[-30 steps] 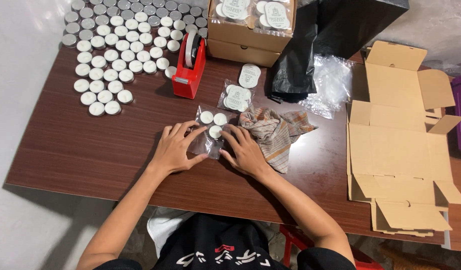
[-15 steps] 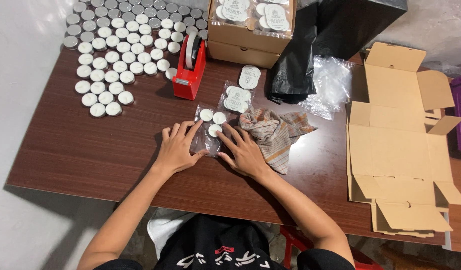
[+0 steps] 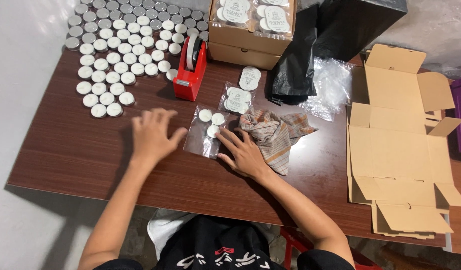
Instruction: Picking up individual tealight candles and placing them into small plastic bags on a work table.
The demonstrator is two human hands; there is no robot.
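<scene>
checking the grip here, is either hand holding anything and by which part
Nothing is gripped. The right hand presses flat on the clear bag of three candles at its right edge; the left hand is off it.

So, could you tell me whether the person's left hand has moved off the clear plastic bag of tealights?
Yes. The left hand has slid left off the clear plastic bag, towards the rows of white tealights.

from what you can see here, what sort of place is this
Probably a small home packing workspace. Rows of tealights cover the wooden table, flat cardboard boxes wait at one side, and the right hand presses a clear bag holding three tealights beside a red tape dispenser.
</scene>
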